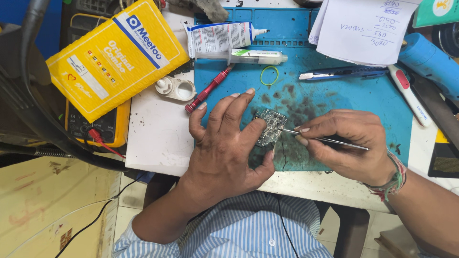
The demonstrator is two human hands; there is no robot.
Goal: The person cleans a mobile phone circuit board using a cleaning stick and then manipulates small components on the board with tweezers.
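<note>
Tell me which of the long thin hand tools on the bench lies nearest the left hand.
The red screwdriver, lying slantwise just above the left hand, its tip almost at the fingertips. The blue utility knife lies further off, toward the papers.

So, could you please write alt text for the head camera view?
The left hand steadies a small circuit board on a blue work mat while the right hand touches tweezers to it. A syringe, red screwdriver and yellow box lie nearby.

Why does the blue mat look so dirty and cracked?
The blue mat is covered in dark smudges around the circuit board, and a dark crack-like line runs to its front edge below the board. Nothing looks spilled.
</note>
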